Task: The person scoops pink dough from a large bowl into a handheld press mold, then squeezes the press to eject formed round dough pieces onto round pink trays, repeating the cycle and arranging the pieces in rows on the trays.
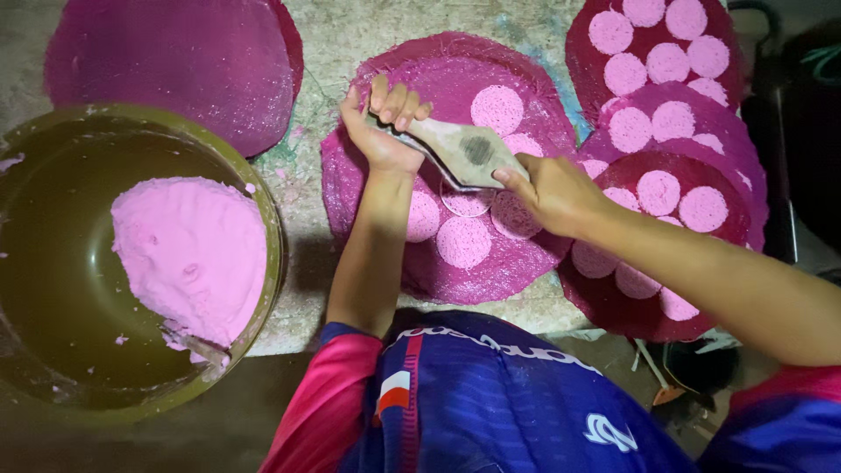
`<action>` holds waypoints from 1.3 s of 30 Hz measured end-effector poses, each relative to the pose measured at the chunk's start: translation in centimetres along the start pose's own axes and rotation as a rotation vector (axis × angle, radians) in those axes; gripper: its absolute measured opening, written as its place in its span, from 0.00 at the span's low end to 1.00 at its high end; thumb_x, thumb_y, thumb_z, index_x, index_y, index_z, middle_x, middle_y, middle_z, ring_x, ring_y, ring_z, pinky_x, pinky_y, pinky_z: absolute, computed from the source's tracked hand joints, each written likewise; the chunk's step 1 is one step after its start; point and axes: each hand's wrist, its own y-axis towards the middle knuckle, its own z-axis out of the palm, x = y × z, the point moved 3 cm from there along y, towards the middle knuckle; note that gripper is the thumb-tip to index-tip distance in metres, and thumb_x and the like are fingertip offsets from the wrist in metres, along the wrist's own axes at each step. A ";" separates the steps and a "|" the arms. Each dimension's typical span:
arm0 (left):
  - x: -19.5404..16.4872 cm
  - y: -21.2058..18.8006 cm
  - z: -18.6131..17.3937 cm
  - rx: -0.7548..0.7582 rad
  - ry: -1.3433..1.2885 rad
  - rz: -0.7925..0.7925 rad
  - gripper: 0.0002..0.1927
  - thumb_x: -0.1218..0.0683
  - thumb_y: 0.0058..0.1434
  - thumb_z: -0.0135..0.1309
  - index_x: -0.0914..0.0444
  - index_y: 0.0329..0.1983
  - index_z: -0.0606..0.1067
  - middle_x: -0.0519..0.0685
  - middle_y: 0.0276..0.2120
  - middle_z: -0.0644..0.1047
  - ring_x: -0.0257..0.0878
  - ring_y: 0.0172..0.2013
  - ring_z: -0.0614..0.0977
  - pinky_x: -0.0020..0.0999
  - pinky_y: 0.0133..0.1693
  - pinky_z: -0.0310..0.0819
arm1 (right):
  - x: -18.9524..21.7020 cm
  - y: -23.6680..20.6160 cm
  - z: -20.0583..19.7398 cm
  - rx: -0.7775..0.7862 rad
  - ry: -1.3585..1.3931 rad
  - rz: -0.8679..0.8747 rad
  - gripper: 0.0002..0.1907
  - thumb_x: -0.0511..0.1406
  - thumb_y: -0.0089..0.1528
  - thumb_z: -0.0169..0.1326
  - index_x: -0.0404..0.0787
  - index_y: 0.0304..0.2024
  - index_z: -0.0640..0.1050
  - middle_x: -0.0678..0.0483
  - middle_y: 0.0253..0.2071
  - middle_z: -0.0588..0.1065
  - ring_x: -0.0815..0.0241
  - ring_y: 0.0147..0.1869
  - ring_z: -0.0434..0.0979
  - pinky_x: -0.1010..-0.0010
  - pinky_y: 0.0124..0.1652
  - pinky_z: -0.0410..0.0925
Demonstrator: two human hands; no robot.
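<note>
Both my hands hold a flat, diamond-shaped metal tool (464, 151) over a round magenta woven mat (438, 66). My left hand (381, 127) grips its left end with fingers curled over it. My right hand (547, 188) pinches its right end. Several round pink discs (462, 241) lie flat on the mat under and around the tool. One disc (498, 108) sits just beyond the tool.
A large olive bowl (272, 236) at the left holds a mound of pink paste (188, 254). Another magenta mat (175, 61) lies at the back left. Stacked mats (666, 114) covered with pink discs overlap at the right.
</note>
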 end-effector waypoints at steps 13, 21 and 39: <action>2.3 0.4 -0.9 -0.214 -0.038 0.038 0.16 0.44 0.63 0.37 0.53 0.21 0.62 0.38 0.15 0.59 0.34 0.18 0.60 0.37 0.30 0.62 | -0.8 -0.3 -1.9 -0.001 -0.121 0.064 0.30 0.53 0.71 0.40 0.36 0.42 0.80 0.34 0.30 0.77 0.32 0.37 0.78 0.44 0.40 0.69; 1.9 0.7 0.1 -0.315 0.028 0.066 0.16 0.44 0.61 0.36 0.54 0.20 0.60 0.39 0.14 0.58 0.34 0.16 0.59 0.36 0.28 0.60 | -1.5 0.6 -1.5 -0.016 -0.114 0.030 0.29 0.53 0.71 0.39 0.37 0.43 0.80 0.35 0.29 0.77 0.32 0.37 0.78 0.44 0.40 0.68; 0.6 -8.2 -4.7 -0.119 1.676 -0.312 0.34 0.40 0.70 0.36 0.63 0.73 0.60 0.51 0.47 0.84 0.34 0.22 0.75 0.28 0.24 0.68 | -4.7 -0.4 1.2 -0.402 0.391 -0.191 0.30 0.54 0.73 0.41 0.34 0.47 0.79 0.50 0.21 0.70 0.61 0.25 0.71 0.64 0.27 0.63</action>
